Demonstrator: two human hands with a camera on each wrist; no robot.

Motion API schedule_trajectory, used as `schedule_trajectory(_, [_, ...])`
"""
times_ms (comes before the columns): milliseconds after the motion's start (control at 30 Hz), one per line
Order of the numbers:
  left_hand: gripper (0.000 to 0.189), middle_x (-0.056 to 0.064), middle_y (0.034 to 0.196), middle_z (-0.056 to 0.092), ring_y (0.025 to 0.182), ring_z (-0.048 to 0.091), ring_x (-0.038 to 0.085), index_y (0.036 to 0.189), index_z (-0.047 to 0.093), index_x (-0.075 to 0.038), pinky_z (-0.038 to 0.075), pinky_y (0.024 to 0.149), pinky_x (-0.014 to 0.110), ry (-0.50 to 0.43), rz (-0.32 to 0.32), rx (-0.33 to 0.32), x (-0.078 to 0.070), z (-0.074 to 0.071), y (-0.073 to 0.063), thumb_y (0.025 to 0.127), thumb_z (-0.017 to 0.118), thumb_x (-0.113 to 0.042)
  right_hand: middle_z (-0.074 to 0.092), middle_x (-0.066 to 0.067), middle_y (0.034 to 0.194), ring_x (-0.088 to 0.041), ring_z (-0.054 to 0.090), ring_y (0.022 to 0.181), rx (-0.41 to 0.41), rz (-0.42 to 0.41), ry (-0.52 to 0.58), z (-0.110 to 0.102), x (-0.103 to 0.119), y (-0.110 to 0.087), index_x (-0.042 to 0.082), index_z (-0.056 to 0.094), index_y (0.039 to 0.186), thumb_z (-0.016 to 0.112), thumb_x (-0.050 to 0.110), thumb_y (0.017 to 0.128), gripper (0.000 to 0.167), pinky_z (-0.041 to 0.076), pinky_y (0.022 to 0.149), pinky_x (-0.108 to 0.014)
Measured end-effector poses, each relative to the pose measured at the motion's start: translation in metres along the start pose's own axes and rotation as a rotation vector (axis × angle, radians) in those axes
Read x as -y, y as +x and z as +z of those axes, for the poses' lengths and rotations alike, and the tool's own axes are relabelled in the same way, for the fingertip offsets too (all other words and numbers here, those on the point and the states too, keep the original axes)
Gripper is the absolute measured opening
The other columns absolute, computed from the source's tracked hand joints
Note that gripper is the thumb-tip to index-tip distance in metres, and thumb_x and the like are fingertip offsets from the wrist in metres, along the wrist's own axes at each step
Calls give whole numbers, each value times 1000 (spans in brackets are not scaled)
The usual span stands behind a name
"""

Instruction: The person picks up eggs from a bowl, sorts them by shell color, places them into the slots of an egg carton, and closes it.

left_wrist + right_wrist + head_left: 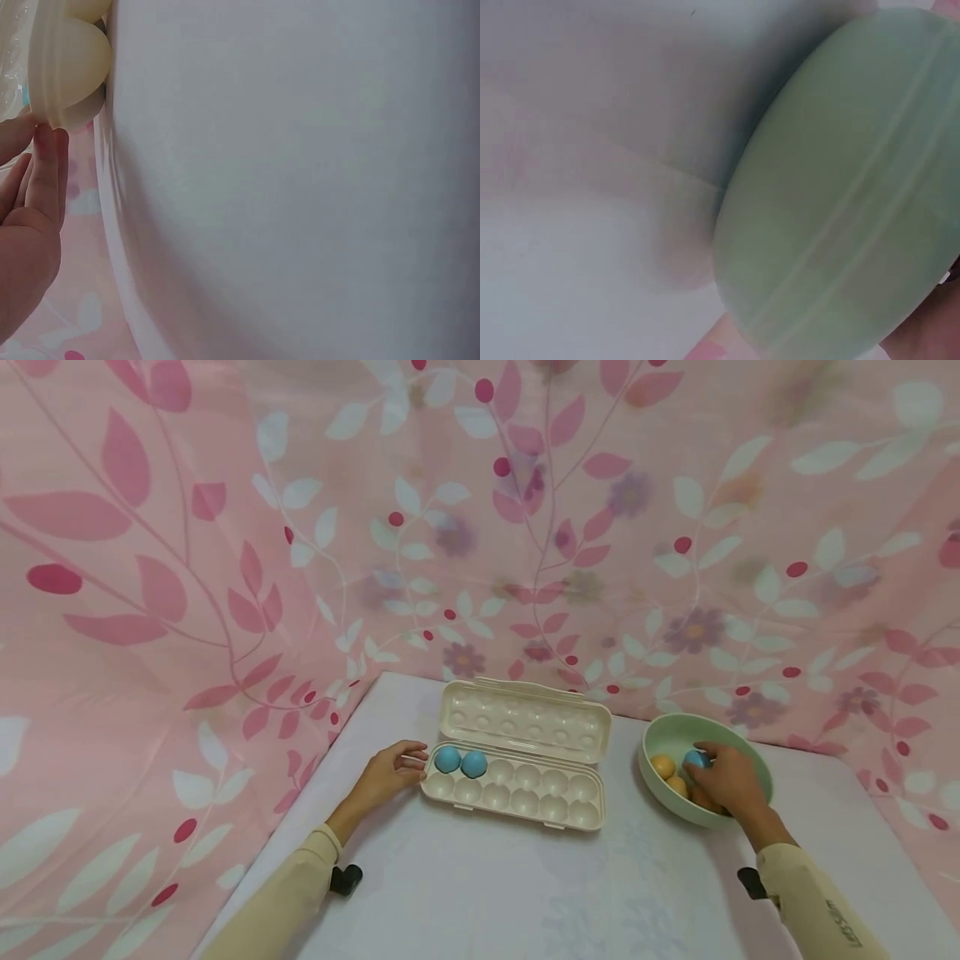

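L hand (392, 772) is pinching carton (525, 797) edge @ 9 o'c, 2 blue balls (447, 759) sitting inside @ 10; R hand (731, 777) is gripping 1 blue ball (695, 758) in bowl (678, 733) @ 3 o'c

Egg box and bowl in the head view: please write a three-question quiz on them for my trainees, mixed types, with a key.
1. Multiple choice. How many blue eggs sit in the egg box?
a) one
b) two
c) four

2. True or false? The left hand touches the left end of the egg box.

3. Fill the gap. Inside the green bowl, the right hand has its grip on a ____ egg.

Key: 1 b; 2 true; 3 blue.
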State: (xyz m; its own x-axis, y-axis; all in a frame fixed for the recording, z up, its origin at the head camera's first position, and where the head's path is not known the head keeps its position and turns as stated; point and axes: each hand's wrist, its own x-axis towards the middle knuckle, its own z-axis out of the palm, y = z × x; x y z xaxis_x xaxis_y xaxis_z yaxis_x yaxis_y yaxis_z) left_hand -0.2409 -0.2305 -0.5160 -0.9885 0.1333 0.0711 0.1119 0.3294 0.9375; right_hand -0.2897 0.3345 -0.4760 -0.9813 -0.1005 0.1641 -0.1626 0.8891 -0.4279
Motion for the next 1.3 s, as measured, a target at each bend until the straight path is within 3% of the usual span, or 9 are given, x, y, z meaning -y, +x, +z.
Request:
schedule_trajectory(200, [49,15,116,65,104,65,27,129,55,4,55,81,24,-8,5,-6,2,1,0,84,72,1,67,-28,102,-40,63,87,-107,-97,50,1,14,-5,-7,62,123,70,22,90,45,51,73,-57])
schedule_trajectory(400, [47,17,115,65,103,65,29,128,56,4,55,81,25,-18,7,-24,2,1,1,83,72,2,65,-24,102,-38,62,88,-244,-173,90,6,33,-4,-2,67,117,75,18,85,39,53,70,-55])
schedule_trajectory(733, [47,20,117,64,105,64,32,128,55,6,55,81,26,7,-7,-22,3,2,2,84,71,3,59,-19,102,-35,62,87,-332,-222,143,10,73,-2,-2,68,113,81,9,78,39,57,73,-52])
schedule_trajectory(900, [47,26,118,61,107,62,39,129,52,10,56,83,32,12,20,-17,2,2,2,85,68,6,59,-16,104,-32,63,92,-323,-242,201,14,94,-3,-2,67,115,82,9,78,41,57,74,-48])
schedule_trajectory(1067, [48,20,117,63,106,64,31,130,55,5,55,83,26,20,11,-4,0,1,3,84,71,3,59,-14,106,-29,63,93,-296,-258,233,25,110,1,-2,67,113,83,8,76,41,57,74,-46])
schedule_trajectory(1167, [52,18,119,63,108,64,30,131,54,4,54,86,26,26,15,42,-2,-2,3,83,73,3,60,-15,108,-30,63,93,-292,-299,250,32,119,3,-2,67,111,84,6,74,41,58,73,-45])
schedule_trajectory(1300, [59,24,122,60,112,61,37,133,49,10,54,89,33,-3,37,111,-5,-7,1,80,73,10,61,-15,110,-30,63,94,-278,-317,277,40,130,3,-2,67,111,84,6,74,41,58,73,-44])
